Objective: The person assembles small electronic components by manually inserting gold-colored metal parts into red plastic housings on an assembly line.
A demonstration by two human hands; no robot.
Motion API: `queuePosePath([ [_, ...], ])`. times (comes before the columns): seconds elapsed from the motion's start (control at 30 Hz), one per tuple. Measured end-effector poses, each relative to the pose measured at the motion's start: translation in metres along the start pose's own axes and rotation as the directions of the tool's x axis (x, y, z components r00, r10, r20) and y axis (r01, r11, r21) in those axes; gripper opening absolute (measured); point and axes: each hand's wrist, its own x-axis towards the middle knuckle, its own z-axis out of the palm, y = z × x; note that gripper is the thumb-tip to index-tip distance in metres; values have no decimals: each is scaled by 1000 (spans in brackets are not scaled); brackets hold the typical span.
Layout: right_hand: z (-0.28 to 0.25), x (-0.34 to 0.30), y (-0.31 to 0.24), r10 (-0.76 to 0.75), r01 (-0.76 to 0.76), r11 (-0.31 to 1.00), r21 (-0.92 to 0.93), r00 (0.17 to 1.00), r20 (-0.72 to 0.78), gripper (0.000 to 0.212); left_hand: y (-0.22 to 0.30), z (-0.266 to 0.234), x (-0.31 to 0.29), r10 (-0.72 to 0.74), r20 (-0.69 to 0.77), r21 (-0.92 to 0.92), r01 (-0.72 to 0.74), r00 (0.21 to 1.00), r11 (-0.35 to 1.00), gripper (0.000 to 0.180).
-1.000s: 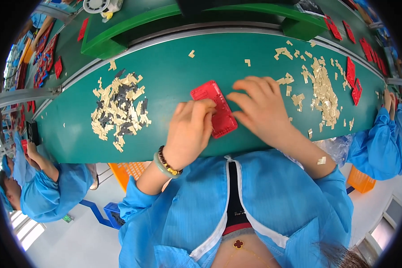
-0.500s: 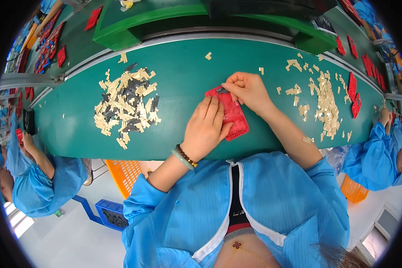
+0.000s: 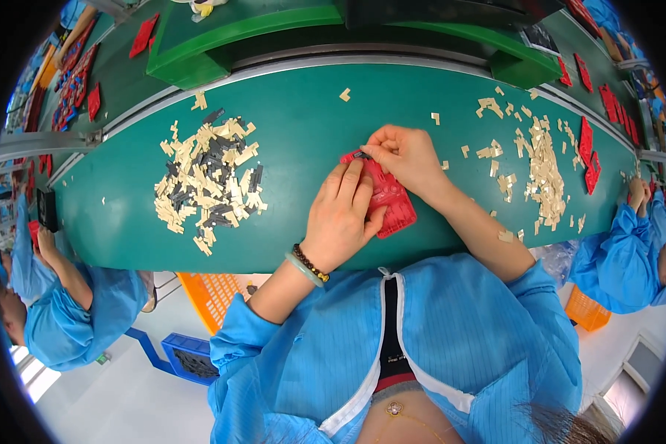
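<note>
A red plastic housing (image 3: 392, 201) lies slanted on the green table in front of me. My left hand (image 3: 340, 207) rests over its left side, fingers on its face and thumb at the lower part, holding it in place. At the housing's far end, my right hand (image 3: 403, 154) pinches with thumb and forefinger over a small dark strip (image 3: 358, 155). The fingertips cover most of that strip, and part of the housing is hidden under my left hand.
Left of my hands is a heap of cream and dark grey flat pieces (image 3: 211, 174). Cream pieces (image 3: 544, 177) spread on the right beside red housings (image 3: 585, 140). A green-edged shelf (image 3: 274, 46) runs along the back. Co-workers in blue sit at both sides; an orange basket (image 3: 213, 296) stands below.
My right fingertips have shifted a little left and now cover more of the dark strip. The left hand keeps its hold on the housing. The whole view has moved slightly.
</note>
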Motion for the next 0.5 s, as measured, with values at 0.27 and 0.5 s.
queuePosePath([
  [0.27, -12, -12, 4, -545, 467, 737, -489, 838, -20, 12, -6, -6, 8, 26, 79, -34, -23, 997, 999, 44],
  [0.5, -31, -36, 10, -539, 406, 598, -691, 842, 28, 17, 2, 2, 25, -37, 40, 12, 36, 999, 999, 42],
])
